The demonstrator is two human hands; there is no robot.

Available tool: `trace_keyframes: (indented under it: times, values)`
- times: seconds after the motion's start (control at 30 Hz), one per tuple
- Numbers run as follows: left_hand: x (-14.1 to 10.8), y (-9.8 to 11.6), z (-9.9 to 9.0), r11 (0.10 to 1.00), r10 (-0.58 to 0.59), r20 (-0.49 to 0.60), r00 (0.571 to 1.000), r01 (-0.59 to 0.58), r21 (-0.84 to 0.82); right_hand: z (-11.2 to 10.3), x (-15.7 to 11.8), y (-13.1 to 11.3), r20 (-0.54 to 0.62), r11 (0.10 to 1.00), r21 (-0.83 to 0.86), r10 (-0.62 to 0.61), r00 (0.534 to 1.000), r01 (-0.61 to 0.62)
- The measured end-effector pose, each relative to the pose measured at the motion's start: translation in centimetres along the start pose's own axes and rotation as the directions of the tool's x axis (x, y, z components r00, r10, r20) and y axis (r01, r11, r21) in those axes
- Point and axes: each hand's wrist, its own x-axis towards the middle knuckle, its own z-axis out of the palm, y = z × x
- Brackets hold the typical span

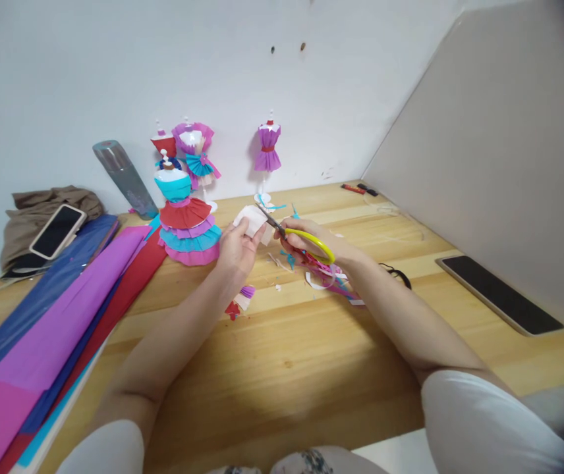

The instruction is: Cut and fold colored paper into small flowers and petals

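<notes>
My left hand [240, 247] pinches a small piece of pale paper [251, 218] above the wooden table. In my right hand [306, 238] is a pair of scissors [317, 246] with yellow handles; the blades reach up and left to the paper's right edge. Whether they are cutting into it, I cannot tell. Below my right hand lie paper scraps [317, 279] in pink, blue and white. Nearer my left forearm sit a small red paper piece [232, 310] and a pleated purple piece [248, 291].
Several small dress forms in coloured paper stand along the wall, including a tiered dress [189, 230] and a purple one [268, 148]. Long coloured paper sheets [59, 322], a phone [58, 231], a bottle [126, 179] and brown cloth [25, 217] lie left. Another phone [499, 293] lies right.
</notes>
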Motion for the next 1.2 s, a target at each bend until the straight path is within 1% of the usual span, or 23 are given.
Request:
trace_keyframes:
  times: [0.17,0.37,0.67,0.97,1.2]
  values:
    - [0.05,-0.1,-0.07,1.0,-0.004,0.0,1.0,0.004,-0.005,-0.1,-0.16,0.06,0.036,1.0,0.018,0.0,0.999,-0.001]
    - [-0.07,-0.2,-0.03,0.999,-0.004,-0.035,0.999,0.003,-0.039,0.0,0.12,0.13,0.021,0.997,0.0,-0.072,0.997,0.073]
    - [0.18,-0.18,-0.19,0.999,0.009,-0.032,0.999,-0.01,-0.04,0.4,0.15,-0.28,-0.028,0.999,0.038,0.011,1.0,-0.01]
    - [0.22,0.1,-0.27,1.0,0.015,-0.029,0.999,-0.016,-0.026,0.21,0.4,-0.15,-0.028,0.999,-0.042,-0.015,0.999,0.013]
    - [0.23,0.12,-0.41,0.999,0.029,0.003,1.0,-0.029,-0.021,0.52,0.15,0.2,-0.027,1.0,0.0,-0.018,0.999,0.018]
